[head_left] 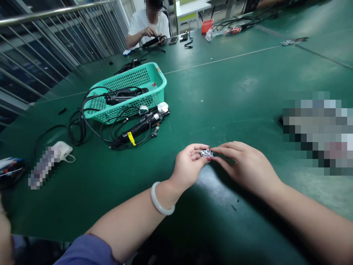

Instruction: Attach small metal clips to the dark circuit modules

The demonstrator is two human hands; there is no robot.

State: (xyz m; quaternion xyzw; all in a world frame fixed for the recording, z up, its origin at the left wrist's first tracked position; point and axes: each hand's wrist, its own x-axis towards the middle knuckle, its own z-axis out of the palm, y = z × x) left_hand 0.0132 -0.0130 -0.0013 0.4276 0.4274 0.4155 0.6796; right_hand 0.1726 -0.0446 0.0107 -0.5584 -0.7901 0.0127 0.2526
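Note:
My left hand [188, 164], with a pale bangle [162, 198] on its wrist, pinches a small silver-and-dark rectangular part [206, 153] between thumb and fingers. From the other side, my right hand [244, 162] has its thumb and fingertips closed on the same part's right end. Both hands are just above the green table. The part's exact kind is too small to make out. To the left of the hands lies a black wand-shaped device [140, 129] with a yellow tag [131, 138] and a coiled cable.
A green plastic basket [135, 101] with black corded devices stands left of centre. A white-cased item [64, 151] lies at left, a blurred-out object [317, 136] at right. Across the table [220, 92] a person [149, 27] handles a black device near a red box [207, 26].

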